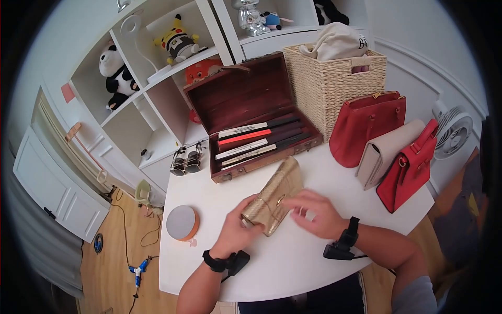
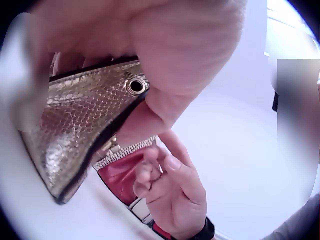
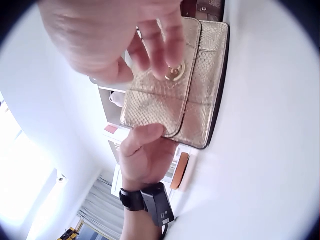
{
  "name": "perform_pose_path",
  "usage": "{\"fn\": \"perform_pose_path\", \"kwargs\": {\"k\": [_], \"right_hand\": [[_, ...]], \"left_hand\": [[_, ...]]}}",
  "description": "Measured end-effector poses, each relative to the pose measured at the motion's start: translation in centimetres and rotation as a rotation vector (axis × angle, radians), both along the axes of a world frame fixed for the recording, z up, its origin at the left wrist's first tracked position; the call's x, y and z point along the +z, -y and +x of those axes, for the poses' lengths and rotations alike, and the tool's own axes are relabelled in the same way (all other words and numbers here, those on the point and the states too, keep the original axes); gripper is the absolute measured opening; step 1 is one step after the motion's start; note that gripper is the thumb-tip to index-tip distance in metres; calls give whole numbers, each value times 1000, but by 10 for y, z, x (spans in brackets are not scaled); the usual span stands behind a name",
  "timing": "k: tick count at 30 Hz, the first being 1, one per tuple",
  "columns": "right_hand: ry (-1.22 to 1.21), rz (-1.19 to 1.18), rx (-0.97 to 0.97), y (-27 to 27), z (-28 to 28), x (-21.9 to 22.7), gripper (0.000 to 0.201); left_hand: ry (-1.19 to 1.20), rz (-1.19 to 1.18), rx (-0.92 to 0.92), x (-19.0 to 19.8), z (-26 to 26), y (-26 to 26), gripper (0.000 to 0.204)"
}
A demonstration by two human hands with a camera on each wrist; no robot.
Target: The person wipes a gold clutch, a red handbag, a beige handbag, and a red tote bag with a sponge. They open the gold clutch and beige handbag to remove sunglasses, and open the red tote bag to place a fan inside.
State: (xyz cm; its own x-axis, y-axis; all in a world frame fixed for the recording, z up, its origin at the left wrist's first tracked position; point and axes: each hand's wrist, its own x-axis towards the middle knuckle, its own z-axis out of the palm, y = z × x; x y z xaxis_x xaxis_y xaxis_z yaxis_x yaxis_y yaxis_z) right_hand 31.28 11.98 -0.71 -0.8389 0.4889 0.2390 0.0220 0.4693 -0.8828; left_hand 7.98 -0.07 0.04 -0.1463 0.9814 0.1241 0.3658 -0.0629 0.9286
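Note:
A gold snakeskin-textured clutch bag (image 1: 277, 191) stands tilted over the white table, its flap folded down over the front. My left hand (image 1: 236, 229) grips it by its near left end, with the thumb on the flap side in the right wrist view. My right hand (image 1: 319, 215) is at the front of the bag, fingers loosely bent and their tips right at the round gold clasp (image 3: 175, 72). In the left wrist view a metal eyelet (image 2: 136, 86) shows on the bag's end; the palm hides part of that end.
Behind the clutch, an open brown case (image 1: 266, 167) holds folded fans. Sunglasses (image 1: 186, 159) and a round grey-and-orange speaker (image 1: 183, 223) lie to the left. Two red handbags (image 1: 361, 128) and a beige bag (image 1: 389, 152) stand right, before a wicker basket (image 1: 324, 78).

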Motion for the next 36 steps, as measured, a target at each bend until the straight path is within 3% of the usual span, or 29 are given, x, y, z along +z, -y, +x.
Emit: {"fn": "perform_pose_path", "kwargs": {"k": [1, 3, 7, 9, 11, 13, 14, 15, 17, 18, 19, 21, 22, 25, 34, 36], "right_hand": [[2, 1, -2, -6, 2, -3, 51], [-234, 432, -465, -20, 6, -5, 63], [-295, 466, -438, -34, 9, 13, 75], [-230, 109, -62, -41, 4, 1, 80], [-282, 6, -4, -40, -4, -18, 75], [-188, -231, 35, -38, -8, -24, 67], [-177, -203, 15, -35, -9, -21, 61], [-174, -202, 21, -36, -11, -24, 61], [-195, -193, -44, -39, -14, -34, 58], [-191, -197, -42, -39, -16, -37, 58], [-252, -233, -54, -39, -17, -40, 58], [-310, -272, -72, -37, -16, -42, 59], [-307, -278, -61, -35, -14, -39, 60], [-294, -273, -20, -33, -13, -34, 63], [-247, -264, 47, -34, -11, -23, 67], [-255, -289, 117, -27, -9, -16, 88]], "left_hand": [[103, 9, 17, -1, -7, -1, 71], [221, -33, 14, -3, -23, -1, 66], [458, 1, 45, -12, -35, -7, 71], [547, 95, 98, -9, -28, -8, 81], [455, 93, 71, -13, -27, -8, 86], [-75, 365, 252, -19, -24, -11, 83], [-241, 426, 300, -15, -23, -9, 80], [-241, 426, 307, -10, -22, -6, 80], [-661, 620, 381, -2, -18, -1, 77], [-697, 671, 385, 0, -15, 0, 62], [-695, 667, 386, 5, -11, 1, 62], [-1000, 663, 117, 17, -2, 4, 46], [-977, 681, 111, 23, 10, 3, 39], [-1078, 685, 39, 19, 16, 2, 39], [-1076, 697, -33, 14, 9, -1, 38], [-1095, 715, -32, 12, 9, -1, 37]]}}
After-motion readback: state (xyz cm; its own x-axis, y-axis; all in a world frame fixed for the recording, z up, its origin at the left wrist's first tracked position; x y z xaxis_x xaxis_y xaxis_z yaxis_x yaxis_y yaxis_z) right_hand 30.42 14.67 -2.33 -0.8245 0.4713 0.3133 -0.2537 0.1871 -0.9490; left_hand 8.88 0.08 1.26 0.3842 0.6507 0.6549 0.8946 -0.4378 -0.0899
